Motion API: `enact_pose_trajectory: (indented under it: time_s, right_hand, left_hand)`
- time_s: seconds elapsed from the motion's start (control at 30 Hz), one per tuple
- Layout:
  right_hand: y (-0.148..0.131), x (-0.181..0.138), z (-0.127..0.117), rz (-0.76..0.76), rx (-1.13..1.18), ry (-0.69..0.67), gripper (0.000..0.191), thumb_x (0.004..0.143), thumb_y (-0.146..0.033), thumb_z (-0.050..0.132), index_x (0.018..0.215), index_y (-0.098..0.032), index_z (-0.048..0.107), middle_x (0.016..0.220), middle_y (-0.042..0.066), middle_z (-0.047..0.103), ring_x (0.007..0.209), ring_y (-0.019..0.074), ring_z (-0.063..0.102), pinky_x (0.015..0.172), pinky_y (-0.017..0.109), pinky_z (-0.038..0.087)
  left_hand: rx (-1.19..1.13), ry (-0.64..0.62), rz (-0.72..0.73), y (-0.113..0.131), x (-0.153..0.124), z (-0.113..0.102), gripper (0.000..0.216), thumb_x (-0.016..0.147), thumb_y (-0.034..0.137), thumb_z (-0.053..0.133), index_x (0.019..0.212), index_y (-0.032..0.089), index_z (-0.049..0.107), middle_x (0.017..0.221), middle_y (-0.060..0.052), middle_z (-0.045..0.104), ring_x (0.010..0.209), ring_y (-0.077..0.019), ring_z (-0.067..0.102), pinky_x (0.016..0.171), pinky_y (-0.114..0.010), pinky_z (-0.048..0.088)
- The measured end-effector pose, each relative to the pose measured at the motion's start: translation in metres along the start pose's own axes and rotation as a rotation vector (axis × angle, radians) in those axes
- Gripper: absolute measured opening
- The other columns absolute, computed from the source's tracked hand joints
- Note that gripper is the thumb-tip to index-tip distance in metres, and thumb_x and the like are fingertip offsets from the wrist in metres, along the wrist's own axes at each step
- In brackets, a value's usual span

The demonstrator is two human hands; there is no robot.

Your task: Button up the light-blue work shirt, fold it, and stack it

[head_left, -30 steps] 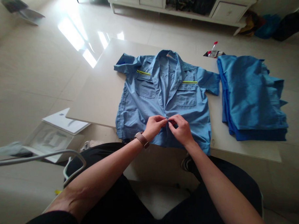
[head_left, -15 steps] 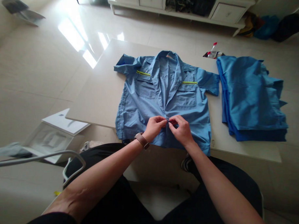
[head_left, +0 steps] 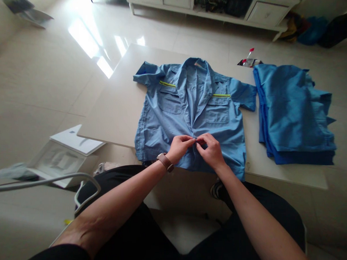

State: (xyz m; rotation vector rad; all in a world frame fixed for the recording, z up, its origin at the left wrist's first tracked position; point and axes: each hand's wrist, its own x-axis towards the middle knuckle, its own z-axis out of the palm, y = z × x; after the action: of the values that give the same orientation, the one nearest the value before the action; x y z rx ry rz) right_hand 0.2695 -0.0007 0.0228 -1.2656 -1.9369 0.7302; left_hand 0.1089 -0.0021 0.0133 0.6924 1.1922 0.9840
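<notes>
Pinching the blue shirt [head_left: 190, 118] front at its near middle, left hand [head_left: 180, 148] and right hand [head_left: 210, 151] fingers grasp the cloth on the worktop [head_left: 118, 105].

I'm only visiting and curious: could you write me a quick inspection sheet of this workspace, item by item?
Surface: pale low table, bare on its left part.
Job's things: blue shirt spread flat, front up, collar on the far side.
Clutter: pile of blue clothes to the right of the shirt; small packet behind it.
Hands: left hand and right hand both pinch the shirt's front edges low at the middle, fingertips meeting.
Cables: nothing seen.
Surroundings: glossy tiled floor; white cabinet at the far side; open white box left of the table.
</notes>
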Motion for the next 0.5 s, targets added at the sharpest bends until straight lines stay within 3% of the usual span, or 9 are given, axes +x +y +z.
enact_pose_trajectory:
  time_s: [0.5]
  right_hand:
    - [-0.0034, 0.0001, 0.0, -0.013, 0.016, -0.001, 0.009, 0.09, -0.015, 0.06, 0.09, -0.021, 0.065, 0.093, 0.005, 0.067, 0.081, 0.0202, 0.066, 0.075, 0.034, 0.058]
  left_hand:
    - [-0.104, 0.138, -0.051, 0.0022, -0.0009, 0.0081, 0.016, 0.067, 0.017, 0.084, 0.07, 0.012, 0.069, 0.066, -0.001, 0.066, 0.063, -0.0096, 0.058, 0.064, -0.023, 0.046]
